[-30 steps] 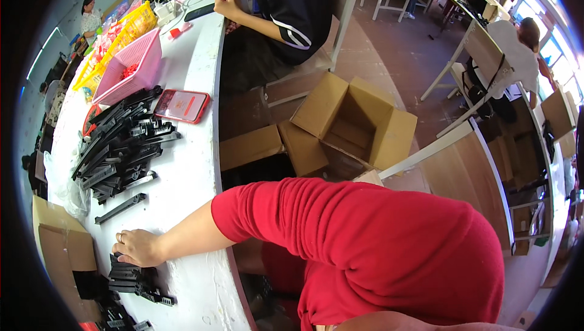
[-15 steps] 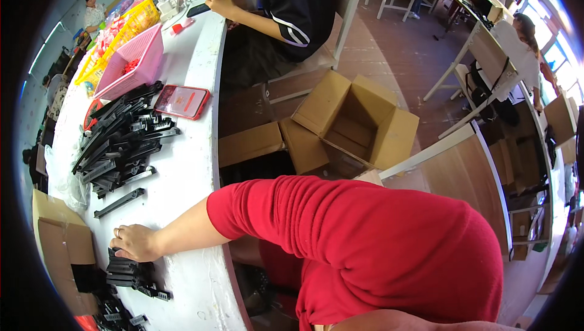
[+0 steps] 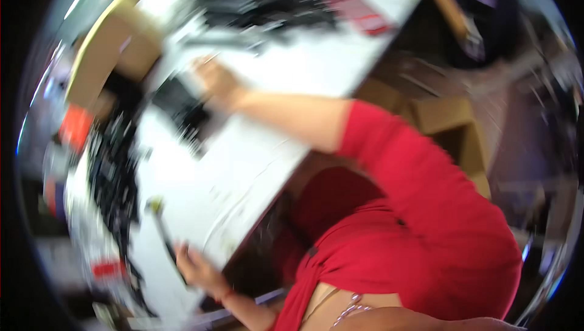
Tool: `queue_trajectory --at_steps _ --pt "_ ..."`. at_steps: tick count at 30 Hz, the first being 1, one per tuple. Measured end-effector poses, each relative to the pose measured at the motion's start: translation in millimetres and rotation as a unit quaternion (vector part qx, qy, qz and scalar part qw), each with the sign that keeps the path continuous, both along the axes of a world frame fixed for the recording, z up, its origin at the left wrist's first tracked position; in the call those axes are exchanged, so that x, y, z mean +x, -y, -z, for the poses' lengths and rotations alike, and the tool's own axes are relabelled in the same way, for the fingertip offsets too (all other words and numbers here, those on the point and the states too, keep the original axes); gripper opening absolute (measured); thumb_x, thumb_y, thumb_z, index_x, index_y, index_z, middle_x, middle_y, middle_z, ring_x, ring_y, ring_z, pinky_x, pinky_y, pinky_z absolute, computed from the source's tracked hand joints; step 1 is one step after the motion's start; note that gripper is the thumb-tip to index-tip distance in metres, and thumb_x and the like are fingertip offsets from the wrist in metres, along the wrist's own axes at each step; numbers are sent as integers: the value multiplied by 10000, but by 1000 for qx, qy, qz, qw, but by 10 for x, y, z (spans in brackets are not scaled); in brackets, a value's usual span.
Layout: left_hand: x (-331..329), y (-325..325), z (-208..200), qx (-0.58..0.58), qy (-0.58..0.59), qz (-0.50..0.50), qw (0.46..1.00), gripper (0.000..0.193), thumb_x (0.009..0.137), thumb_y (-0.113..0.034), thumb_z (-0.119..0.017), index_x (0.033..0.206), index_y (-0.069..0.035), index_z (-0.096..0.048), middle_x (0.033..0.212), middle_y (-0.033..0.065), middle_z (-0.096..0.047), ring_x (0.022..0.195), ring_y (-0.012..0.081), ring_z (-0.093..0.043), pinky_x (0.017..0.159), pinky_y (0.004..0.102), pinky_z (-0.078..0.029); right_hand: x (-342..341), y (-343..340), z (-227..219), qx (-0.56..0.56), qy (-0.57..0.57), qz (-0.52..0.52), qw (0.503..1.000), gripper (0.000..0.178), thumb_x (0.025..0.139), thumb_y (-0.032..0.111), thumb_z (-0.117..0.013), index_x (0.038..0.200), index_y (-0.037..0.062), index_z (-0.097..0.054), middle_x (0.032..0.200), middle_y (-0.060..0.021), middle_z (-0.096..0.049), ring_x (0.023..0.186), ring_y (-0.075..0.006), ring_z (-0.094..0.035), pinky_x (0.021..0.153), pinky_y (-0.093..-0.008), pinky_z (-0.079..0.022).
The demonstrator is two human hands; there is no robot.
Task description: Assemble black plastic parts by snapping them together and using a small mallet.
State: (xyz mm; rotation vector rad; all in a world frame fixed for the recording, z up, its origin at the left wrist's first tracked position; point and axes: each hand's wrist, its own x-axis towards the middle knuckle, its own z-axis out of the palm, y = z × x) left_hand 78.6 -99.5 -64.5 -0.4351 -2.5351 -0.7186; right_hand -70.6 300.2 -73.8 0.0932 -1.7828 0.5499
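Blur smears much of the view. My left hand (image 3: pixel 204 277), with a red band at its wrist, is closed around a slim black strip (image 3: pixel 164 234) that has a yellow-green tip. The strip slants up and left over the white table. Farther up, my right hand (image 3: pixel 220 85) lies at the edge of a row of black plastic parts (image 3: pixel 181 103). It appears to touch them, but its fingers are too blurred to show whether they grip. A ring shows on one finger.
A heap of black parts (image 3: pixel 261 0) covers the table's far side, near a red-edged phone (image 3: pixel 363 16). More black parts (image 3: pixel 112 173) line the left edge below a cardboard box (image 3: pixel 97 69). Another open carton (image 3: pixel 453 121) stands beyond the table edge on the right.
The view has swung left and down, shifting the table to the right in the picture. My left hand with the black strip has come into view. My right hand stays by the row of parts.
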Motion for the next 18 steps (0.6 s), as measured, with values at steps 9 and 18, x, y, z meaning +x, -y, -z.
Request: queue_trajectory --at_steps 9,18 --pt "176 -144 -178 21 -23 -26 999 353 927 0 -594 1279 -15 -626 1076 159 -673 975 292 -639 877 373 -498 466 154 -474 -128 117 -128 976 232 961 258 -609 1133 115 -669 986 -118 -646 907 -267 -640 800 -378 -522" --pt "114 -174 -158 20 -11 -12 1000 318 931 -5 -592 1244 -19 -647 1069 154 -665 977 297 -625 871 384 -495 496 314 -379 72 175 -31 981 558 795 501 -766 1187 109 -705 1044 -128 -679 1009 -297 -608 888 -368 -507"
